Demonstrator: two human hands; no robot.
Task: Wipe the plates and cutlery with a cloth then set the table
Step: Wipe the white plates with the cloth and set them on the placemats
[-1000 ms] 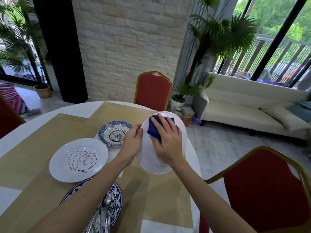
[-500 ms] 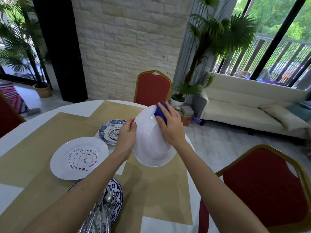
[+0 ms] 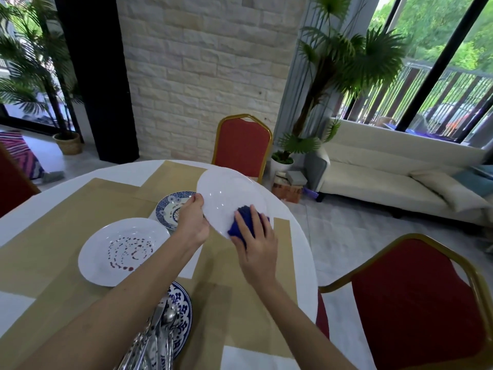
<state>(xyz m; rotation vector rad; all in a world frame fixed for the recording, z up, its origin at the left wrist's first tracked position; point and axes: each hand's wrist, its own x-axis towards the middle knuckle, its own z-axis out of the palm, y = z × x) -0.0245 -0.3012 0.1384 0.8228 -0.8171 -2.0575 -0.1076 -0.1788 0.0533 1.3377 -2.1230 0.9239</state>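
Note:
I hold a plain white plate (image 3: 226, 193) tilted in the air above the round table (image 3: 301, 252). My left hand (image 3: 194, 222) grips its left rim. My right hand (image 3: 257, 247) presses a dark blue cloth (image 3: 244, 220) against the plate's lower right part. A second white plate (image 3: 120, 251) with red stain marks lies on the table to the left. Behind my left hand sits a small blue patterned plate (image 3: 170, 206). Near the front edge a larger blue patterned plate (image 3: 182, 311) carries several pieces of silver cutlery (image 3: 162, 332), partly hidden by my left forearm.
Tan placemats (image 3: 66, 209) cover the white table. Red chairs with gold frames stand at the far side (image 3: 244, 145) and close on the right (image 3: 416, 303). A white sofa (image 3: 386, 180), potted palms (image 3: 338, 76) and a stone wall lie beyond.
My right hand has slid the blue cloth from the plate's top edge down to its lower right. The plate has tipped flatter and shifted slightly right.

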